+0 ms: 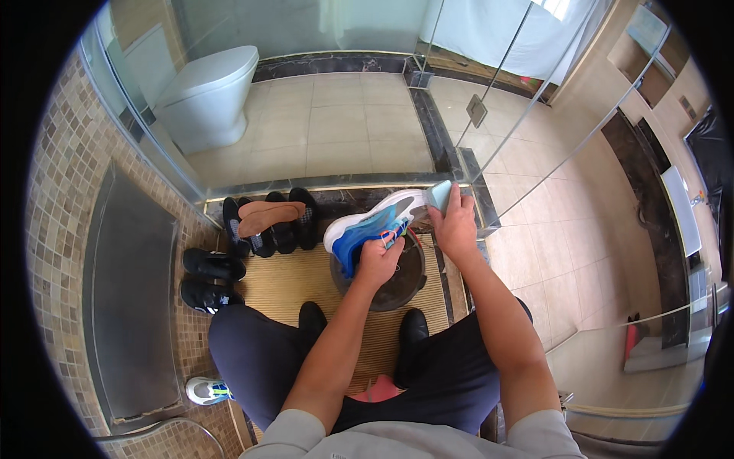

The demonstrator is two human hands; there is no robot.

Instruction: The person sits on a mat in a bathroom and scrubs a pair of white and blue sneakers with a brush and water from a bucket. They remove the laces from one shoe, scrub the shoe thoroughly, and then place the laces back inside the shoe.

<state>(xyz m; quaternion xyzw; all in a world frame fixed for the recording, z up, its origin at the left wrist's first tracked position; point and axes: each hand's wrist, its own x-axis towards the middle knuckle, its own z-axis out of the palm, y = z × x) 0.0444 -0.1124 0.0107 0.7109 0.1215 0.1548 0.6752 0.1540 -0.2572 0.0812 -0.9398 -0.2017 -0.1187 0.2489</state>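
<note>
My left hand (380, 262) is closed inside the opening of a blue and white sneaker (365, 228), near its orange and white laces. The sneaker is held tilted over a dark round bucket (399, 292), toe pointing to the right. In my right hand (457, 228) is a pale teal, block-shaped scrubber (439, 196), gripped between thumb and fingers. It lies against the sneaker's white toe. The scrubber's underside and the bucket's contents are mostly hidden.
Black shoes (304, 218) with brown insoles (267, 217) on top line the far left, and more black shoes (214, 264) sit by the tiled wall. A matching sneaker (206, 391) lies left of my leg. Glass panels (527, 164) and a stone curb (336, 183) border the ribbed mat (283, 279).
</note>
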